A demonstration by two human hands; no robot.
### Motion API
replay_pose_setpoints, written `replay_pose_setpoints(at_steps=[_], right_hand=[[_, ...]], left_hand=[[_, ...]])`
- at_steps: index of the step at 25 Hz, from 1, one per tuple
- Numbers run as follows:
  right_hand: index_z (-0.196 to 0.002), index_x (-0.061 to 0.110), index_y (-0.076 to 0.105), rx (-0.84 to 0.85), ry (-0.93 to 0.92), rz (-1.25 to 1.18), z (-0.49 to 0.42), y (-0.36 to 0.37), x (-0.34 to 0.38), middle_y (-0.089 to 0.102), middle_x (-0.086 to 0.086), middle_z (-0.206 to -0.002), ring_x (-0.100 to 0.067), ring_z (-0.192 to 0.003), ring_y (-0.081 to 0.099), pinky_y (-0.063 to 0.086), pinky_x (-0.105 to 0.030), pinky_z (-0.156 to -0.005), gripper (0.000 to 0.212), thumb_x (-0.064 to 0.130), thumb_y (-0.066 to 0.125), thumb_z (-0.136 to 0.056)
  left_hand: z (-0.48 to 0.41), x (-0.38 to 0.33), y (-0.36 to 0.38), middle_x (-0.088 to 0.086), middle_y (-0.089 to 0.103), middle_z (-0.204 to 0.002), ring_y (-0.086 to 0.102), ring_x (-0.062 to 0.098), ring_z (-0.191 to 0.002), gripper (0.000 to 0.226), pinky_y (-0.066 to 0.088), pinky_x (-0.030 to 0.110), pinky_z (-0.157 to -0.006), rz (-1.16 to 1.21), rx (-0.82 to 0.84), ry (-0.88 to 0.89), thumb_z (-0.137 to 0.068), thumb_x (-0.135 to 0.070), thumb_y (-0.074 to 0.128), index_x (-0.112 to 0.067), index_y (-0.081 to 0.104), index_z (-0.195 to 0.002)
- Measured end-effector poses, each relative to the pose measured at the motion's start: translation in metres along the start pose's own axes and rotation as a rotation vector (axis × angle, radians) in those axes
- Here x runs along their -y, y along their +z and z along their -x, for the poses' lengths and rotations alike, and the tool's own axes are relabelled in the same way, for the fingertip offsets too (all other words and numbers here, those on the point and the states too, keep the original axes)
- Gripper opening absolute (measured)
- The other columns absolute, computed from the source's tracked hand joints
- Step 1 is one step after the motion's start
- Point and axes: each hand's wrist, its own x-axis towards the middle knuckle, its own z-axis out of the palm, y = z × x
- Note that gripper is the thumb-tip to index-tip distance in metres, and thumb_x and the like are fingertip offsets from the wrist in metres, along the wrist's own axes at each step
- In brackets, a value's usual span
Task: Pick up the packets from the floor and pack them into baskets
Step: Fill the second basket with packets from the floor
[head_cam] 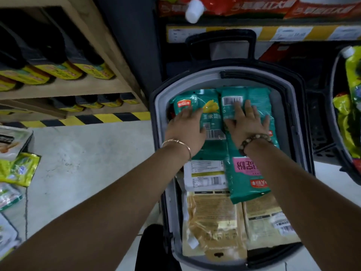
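Observation:
A grey basket point(160, 106) stands on the floor before me, filled with packets. Teal packets lie at its far end: one with a yellow picture point(197, 103) on the left, one with a barcode point(254, 96) on the right. My left hand point(185, 130) presses flat on the left teal packet, fingers straight. On the right teal packet my right hand point(246, 124) lies flat with fingers spread. Another teal packet with a pink label point(246, 178) lies beneath my right wrist. Beige packets point(213, 218) fill the near end.
Several green and yellow packets point(21, 169) lie on the concrete floor at the left. A wooden shelf point(78, 87) of dark bottles stands at the back left. A second basket point(332, 114) with green pouches is at the right edge. A shelf with price tags point(293, 33) runs behind.

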Motion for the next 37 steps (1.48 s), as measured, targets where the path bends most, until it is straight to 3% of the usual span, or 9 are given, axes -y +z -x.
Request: replay_pose_setpoints(at_steps=[2, 4, 7, 11, 15, 25, 37], right_hand=[[-0.151, 0.026, 0.010, -0.109, -0.083, -0.050, 0.019, -0.006, 0.020, 0.002, -0.001, -0.159, -0.020, -0.146, 0.005, 0.001, -0.045, -0.117, 0.059, 0.042, 0.033, -0.099], [-0.148, 0.024, 0.024, -0.194, -0.178, -0.100, 0.040, -0.009, 0.051, 0.016, -0.001, -0.157, -0.020, -0.144, 0.017, 0.006, -0.041, -0.117, 0.056, 0.038, 0.041, -0.097], [-0.144, 0.022, 0.037, -0.224, -0.283, -0.117, 0.065, -0.007, 0.118, 0.033, -0.003, -0.151, -0.020, -0.139, 0.030, 0.013, -0.040, -0.117, 0.053, 0.034, 0.049, -0.094], [-0.133, 0.014, 0.051, -0.188, -0.434, -0.118, 0.097, 0.015, 0.216, 0.050, -0.012, -0.137, -0.032, -0.123, 0.048, 0.032, -0.043, -0.107, 0.051, 0.033, 0.050, -0.086], [-0.134, 0.018, 0.049, -0.078, -0.523, -0.022, 0.136, 0.047, 0.332, 0.048, -0.007, -0.140, -0.029, -0.124, 0.046, 0.031, -0.041, -0.108, 0.046, 0.028, 0.056, -0.091], [-0.142, 0.021, 0.036, 0.115, -0.708, 0.078, 0.220, 0.145, 0.585, 0.040, -0.002, -0.146, -0.025, -0.129, 0.042, 0.032, -0.037, -0.108, 0.055, 0.030, 0.055, -0.091], [-0.142, 0.020, 0.036, 0.225, -0.624, 0.093, 0.158, 0.235, 0.710, 0.039, -0.003, -0.146, -0.026, -0.129, 0.043, 0.038, -0.039, -0.102, 0.055, 0.032, 0.055, -0.091]], left_hand=[[0.026, 0.022, -0.020, 0.004, 0.043, -0.143, 0.039, 0.025, -0.130, 0.046, 0.036, 0.037, -0.106, 0.118, -0.188, -0.003, -0.093, -0.026, 0.049, -0.020, 0.043, -0.138], [0.053, 0.050, -0.036, 0.006, 0.055, -0.129, 0.049, 0.028, -0.119, 0.040, 0.042, 0.037, -0.097, 0.205, -0.272, -0.075, -0.088, -0.027, 0.048, -0.018, 0.055, -0.127], [0.091, 0.109, -0.058, 0.007, 0.058, -0.124, 0.052, 0.028, -0.115, 0.043, 0.043, 0.038, -0.096, 0.298, -0.347, -0.235, -0.084, -0.031, 0.047, -0.017, 0.058, -0.123], [0.149, 0.196, -0.079, 0.004, 0.055, -0.129, 0.052, 0.025, -0.116, 0.039, 0.042, 0.037, -0.097, 0.394, -0.456, -0.415, -0.086, -0.020, 0.060, -0.017, 0.056, -0.126], [0.224, 0.299, -0.093, 0.005, 0.055, -0.127, 0.055, 0.027, -0.112, 0.044, 0.045, 0.039, -0.091, 0.421, -0.491, -0.596, -0.082, -0.031, 0.054, -0.019, 0.057, -0.124], [0.382, 0.516, -0.093, 0.002, 0.054, -0.131, 0.054, 0.023, -0.116, 0.037, 0.046, 0.039, -0.092, 0.656, -0.607, -1.015, -0.088, -0.022, 0.057, -0.022, 0.055, -0.125], [0.372, 0.649, -0.053, 0.007, 0.050, -0.132, 0.055, 0.028, -0.113, 0.044, 0.047, 0.041, -0.092, 0.748, -0.460, -1.164, -0.087, -0.028, 0.059, -0.022, 0.050, -0.129]])
